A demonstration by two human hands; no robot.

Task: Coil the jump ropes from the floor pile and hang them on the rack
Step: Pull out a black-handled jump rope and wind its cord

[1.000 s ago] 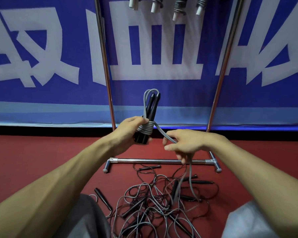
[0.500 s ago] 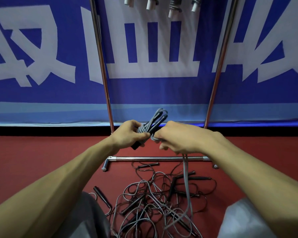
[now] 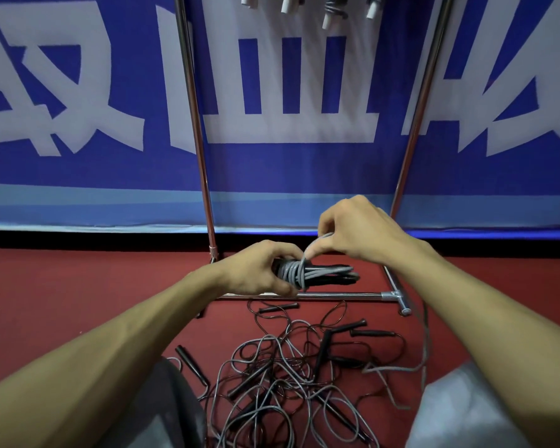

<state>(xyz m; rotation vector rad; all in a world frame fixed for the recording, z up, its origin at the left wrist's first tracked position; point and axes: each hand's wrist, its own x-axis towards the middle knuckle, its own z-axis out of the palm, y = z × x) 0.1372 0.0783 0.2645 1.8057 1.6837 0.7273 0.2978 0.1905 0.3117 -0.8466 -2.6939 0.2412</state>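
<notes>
Now that the bundle has tipped over from upright to lying sideways, we hold it level in our left hand (image 3: 256, 270), fingers closed around the wound grey turns of the jump rope (image 3: 307, 273) with the black handles pointing right. Our right hand (image 3: 353, 231) sits just above and to the right of the left one, pinching the loose grey strand where it rises off the wraps; a second ago it was lower and further right, and half a second ago it was pressed against the bundle. We judge another turn has just gone round the handles, so this rope is close to being coiled but not yet tied off.

From the right hand the free tail (image 3: 425, 344) drops past our right forearm to the floor, so some slack is left to wind.

Below both hands, the floor pile (image 3: 288, 376) of tangled ropes and black handles lies much as it did earlier. Beyond the hands stands the rack (image 3: 337, 296), its base bar just under the bundle. High above, the hung ropes (image 3: 332, 8) show at the top edge, slightly shifted as our head has moved.
</notes>
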